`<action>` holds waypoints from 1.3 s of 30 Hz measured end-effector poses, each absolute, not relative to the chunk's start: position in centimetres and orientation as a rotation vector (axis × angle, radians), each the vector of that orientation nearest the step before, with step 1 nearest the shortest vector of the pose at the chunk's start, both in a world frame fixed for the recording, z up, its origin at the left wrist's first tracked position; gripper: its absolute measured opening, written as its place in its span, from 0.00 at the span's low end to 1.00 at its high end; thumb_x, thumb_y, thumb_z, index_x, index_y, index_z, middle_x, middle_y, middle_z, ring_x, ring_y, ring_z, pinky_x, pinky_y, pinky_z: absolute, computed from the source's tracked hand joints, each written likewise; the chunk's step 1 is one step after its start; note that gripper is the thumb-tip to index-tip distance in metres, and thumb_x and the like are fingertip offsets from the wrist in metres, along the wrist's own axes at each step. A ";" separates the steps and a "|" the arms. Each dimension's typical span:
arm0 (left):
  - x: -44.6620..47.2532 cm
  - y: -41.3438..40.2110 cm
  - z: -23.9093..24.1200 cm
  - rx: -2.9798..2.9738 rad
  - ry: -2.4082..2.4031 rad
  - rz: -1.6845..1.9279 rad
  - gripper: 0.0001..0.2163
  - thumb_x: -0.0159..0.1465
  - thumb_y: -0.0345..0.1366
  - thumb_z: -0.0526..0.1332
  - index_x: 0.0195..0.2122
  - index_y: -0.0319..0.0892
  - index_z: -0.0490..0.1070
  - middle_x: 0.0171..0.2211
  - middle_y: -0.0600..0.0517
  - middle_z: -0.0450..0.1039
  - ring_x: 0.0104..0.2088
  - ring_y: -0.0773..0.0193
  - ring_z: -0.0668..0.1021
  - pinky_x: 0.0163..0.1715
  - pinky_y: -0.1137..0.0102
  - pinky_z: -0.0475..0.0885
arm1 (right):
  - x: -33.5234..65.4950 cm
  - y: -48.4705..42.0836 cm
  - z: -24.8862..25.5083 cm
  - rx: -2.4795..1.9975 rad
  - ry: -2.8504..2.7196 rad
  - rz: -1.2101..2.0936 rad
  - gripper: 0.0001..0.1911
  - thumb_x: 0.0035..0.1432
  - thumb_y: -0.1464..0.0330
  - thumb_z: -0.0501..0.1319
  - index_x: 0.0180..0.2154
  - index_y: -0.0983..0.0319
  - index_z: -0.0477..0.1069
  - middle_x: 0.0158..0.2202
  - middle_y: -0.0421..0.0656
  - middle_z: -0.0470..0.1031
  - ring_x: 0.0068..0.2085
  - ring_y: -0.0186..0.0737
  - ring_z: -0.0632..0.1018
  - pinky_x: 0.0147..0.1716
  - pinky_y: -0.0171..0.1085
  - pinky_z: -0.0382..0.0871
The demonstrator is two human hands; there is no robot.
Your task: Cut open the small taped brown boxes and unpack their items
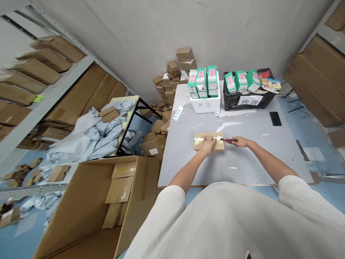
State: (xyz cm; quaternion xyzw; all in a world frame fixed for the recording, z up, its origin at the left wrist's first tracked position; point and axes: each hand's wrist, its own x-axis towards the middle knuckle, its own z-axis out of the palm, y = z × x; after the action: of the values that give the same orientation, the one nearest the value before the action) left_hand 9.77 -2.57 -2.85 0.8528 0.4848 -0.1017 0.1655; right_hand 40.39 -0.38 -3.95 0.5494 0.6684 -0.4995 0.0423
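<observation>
A small brown cardboard box (pixel 198 145) lies on the grey table, with shiny clear tape running along its top. My left hand (pixel 207 145) holds the box down, its bent fingers pressed on the taped top. In my right hand (pixel 239 141) is a red and black utility knife (pixel 228 140), gripped from the right side. The knife's tip reaches the right end of the box, over the tape. Whether the blade is in the tape is too small to tell.
Behind the box stand a white bin (pixel 206 105) and a black basket (pixel 230 102), both holding green-and-white boxes. A power strip (pixel 178 113) and phone (pixel 275 118) lie on the table (pixel 183 162). A large open carton (pixel 145 180) stands at the left, near shelves of cartons.
</observation>
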 end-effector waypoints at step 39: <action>10.3 -3.3 -3.0 2.393 1.381 -0.266 0.34 0.63 0.36 0.74 0.67 0.49 0.62 0.63 0.39 0.68 0.65 0.45 0.75 0.78 0.51 0.46 | 40.9 -3.1 -2.0 1.658 1.840 -1.755 0.22 0.67 0.46 0.62 0.46 0.58 0.73 0.28 0.38 0.76 0.29 0.39 0.75 0.28 0.34 0.65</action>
State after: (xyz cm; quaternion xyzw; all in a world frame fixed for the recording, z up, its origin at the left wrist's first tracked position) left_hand 10.27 -3.26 -3.01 0.8477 0.4893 -0.0941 0.1818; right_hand 40.88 -3.15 -1.97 0.5453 0.6054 -0.5774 0.0529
